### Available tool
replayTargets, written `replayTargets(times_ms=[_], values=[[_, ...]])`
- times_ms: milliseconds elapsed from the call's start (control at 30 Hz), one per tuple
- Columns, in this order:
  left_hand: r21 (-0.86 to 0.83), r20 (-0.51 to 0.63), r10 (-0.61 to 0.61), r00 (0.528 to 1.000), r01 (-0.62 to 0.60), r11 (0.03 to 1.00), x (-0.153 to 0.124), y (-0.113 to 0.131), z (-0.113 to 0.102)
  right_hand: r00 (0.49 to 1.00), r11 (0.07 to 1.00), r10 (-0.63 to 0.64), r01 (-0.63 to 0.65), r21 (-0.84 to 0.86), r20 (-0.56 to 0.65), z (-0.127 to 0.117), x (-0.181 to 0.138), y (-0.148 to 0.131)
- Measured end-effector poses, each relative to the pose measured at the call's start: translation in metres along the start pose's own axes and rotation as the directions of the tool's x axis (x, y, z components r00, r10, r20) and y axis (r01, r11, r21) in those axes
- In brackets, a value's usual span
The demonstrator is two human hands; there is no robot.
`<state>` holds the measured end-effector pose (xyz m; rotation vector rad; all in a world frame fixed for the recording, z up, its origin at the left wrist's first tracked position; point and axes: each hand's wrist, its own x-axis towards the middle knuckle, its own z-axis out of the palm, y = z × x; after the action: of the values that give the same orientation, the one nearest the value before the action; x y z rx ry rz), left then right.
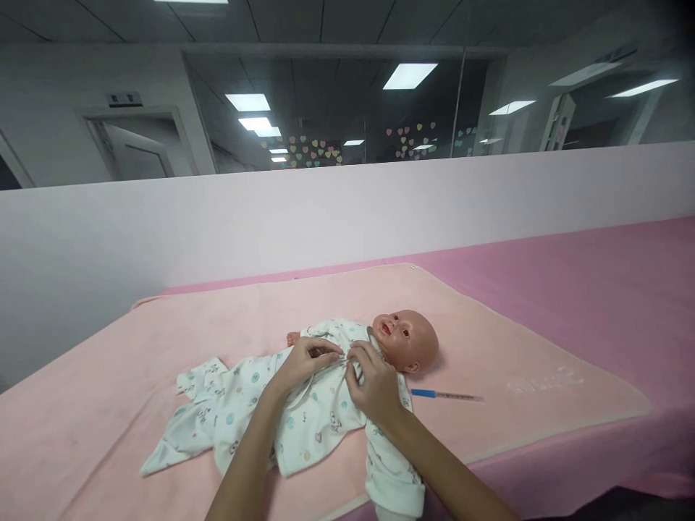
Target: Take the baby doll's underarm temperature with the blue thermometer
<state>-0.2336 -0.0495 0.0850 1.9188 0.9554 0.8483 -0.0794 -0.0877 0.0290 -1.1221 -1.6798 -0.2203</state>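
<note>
The forearms are bare to the edge of view, slim, narrowing toward the wrists; the hands are bare too, with slender fingers.

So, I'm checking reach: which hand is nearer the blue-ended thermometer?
Right. The right hand is at the printed top, close to the thermometer; the left hand is farther away, past the right.

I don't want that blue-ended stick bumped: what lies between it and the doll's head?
In the head camera's view, only a strip of the peach blanket shows between the blue-ended stick and the doll's head.
</note>
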Motion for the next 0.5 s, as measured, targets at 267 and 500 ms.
replayTargets(times_ms=[267,500], values=[[0.046,-0.009,0.019,1.0,-0.019,0.999,0.0026,-0.003,0.0022,0.998,0.999,-0.054,0.054,0.001,0.039,0.0023,-0.0025,0.0043],[0.037,-0.072,-0.016,0.997,0.019,0.999,0.0029,-0.0087,0.003,1.0,1.0,0.012,-0.012,-0.009,0.027,0.0036,-0.0016,0.0027]])
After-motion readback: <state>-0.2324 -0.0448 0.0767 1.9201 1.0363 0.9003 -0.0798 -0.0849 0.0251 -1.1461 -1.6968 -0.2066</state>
